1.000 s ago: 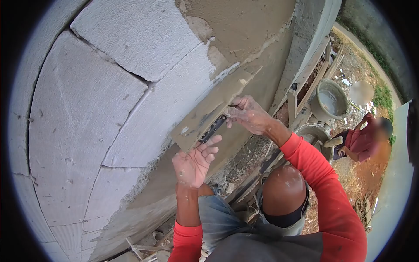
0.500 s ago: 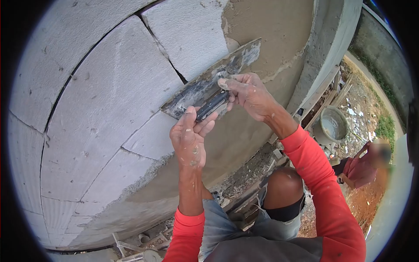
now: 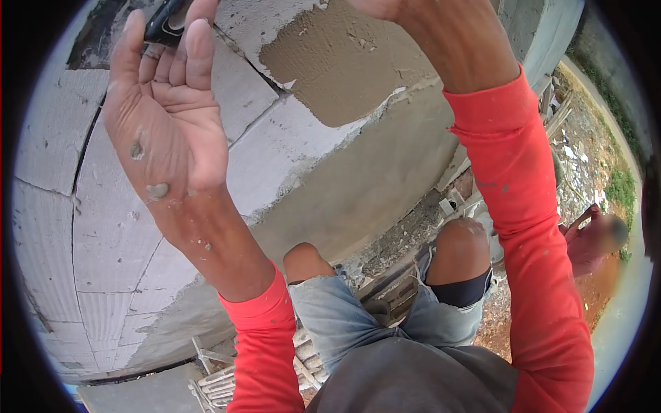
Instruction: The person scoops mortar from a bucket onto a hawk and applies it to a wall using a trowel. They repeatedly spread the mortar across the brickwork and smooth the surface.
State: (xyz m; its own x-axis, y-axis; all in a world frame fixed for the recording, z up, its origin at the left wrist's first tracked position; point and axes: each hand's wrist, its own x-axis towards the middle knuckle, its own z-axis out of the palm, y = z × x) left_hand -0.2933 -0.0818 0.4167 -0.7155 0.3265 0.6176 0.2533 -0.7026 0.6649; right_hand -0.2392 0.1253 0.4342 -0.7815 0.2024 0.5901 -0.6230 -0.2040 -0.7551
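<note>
Both hands have risen to the top of the view, with the plastering trowel (image 3: pixel 100 38) now at upper left, before the block wall (image 3: pixel 275 155). The left hand (image 3: pixel 172 120) loosely grasps its black handle (image 3: pixel 162 25); the right hand (image 3: pixel 377 5) is mostly cut off, its hold impossible to tell. Adjusting the grip seems in hand; stroking near the mortar patch (image 3: pixel 337 69) would call for firmness.

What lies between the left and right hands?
In the head view, no object lies between the left hand and right hand; only pale blocks and brown plaster show behind.
</note>
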